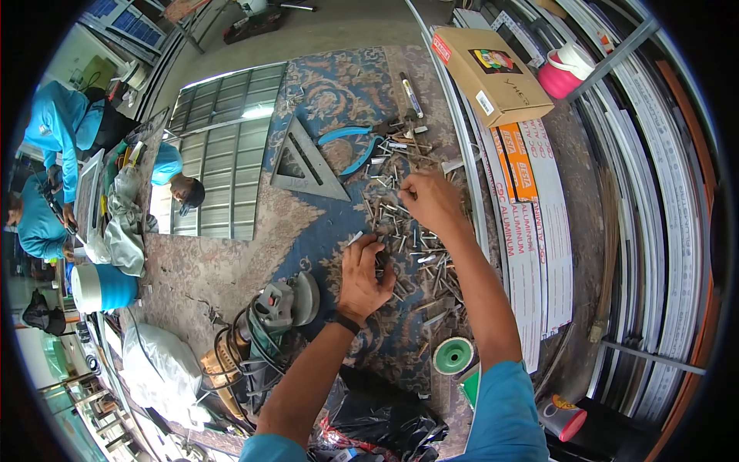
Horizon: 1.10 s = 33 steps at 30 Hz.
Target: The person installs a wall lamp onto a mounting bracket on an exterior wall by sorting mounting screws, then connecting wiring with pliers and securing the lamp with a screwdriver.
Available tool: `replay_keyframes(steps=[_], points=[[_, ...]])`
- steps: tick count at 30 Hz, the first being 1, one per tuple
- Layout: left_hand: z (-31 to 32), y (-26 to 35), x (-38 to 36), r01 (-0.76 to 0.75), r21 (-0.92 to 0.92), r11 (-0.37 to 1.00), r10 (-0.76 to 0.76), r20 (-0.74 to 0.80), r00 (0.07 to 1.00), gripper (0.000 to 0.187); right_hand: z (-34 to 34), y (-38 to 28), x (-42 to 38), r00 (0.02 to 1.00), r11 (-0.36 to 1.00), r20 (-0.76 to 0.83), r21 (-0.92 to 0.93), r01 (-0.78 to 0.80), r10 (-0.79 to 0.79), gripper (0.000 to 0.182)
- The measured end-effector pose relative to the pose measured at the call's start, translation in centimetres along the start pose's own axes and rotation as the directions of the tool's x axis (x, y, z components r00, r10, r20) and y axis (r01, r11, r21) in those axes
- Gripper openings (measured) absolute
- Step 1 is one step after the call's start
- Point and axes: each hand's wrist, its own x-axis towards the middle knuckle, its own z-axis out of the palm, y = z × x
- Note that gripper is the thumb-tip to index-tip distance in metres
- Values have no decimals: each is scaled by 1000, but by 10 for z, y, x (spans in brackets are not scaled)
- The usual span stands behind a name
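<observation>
My right hand reaches over a loose pile of small metal fasteners, some of them like screws or rivets. Its fingertips are pinched together, and what is between them is too small to name. Lower and to the left, my left hand rests at the pile's edge with its fingers curled in; its palm is hidden. A small pale piece shows at its fingertips. Blue-handled pliers lie beyond the hands, beside a metal speed square. A marker lies farther back.
An angle grinder with its cord lies left of my left hand. A green disc and a black plastic bag are near me. A mirror lies at left. Right are a cardboard box and aluminium profiles. People in blue work far left.
</observation>
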Motion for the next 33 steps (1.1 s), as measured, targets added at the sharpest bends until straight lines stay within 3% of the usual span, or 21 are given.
replay_keyframes(steps=[18,24,30,33], points=[[-1,0,1,-5,-19,1000,5,3,1000,50,16,7,32,974,995,-222,75,71,-53,10],[-2,1,2,-13,-9,1000,13,-6,1000,50,22,-6,47,995,999,-100,49,-19,24,12],[-1,0,2,-15,-39,999,15,-23,1000,49,22,-12,44,999,1000,-50,-11,9,-9,14],[-1,0,2,-16,-40,999,15,-24,1000,48,14,-11,35,999,995,-20,94,42,-41,12]])
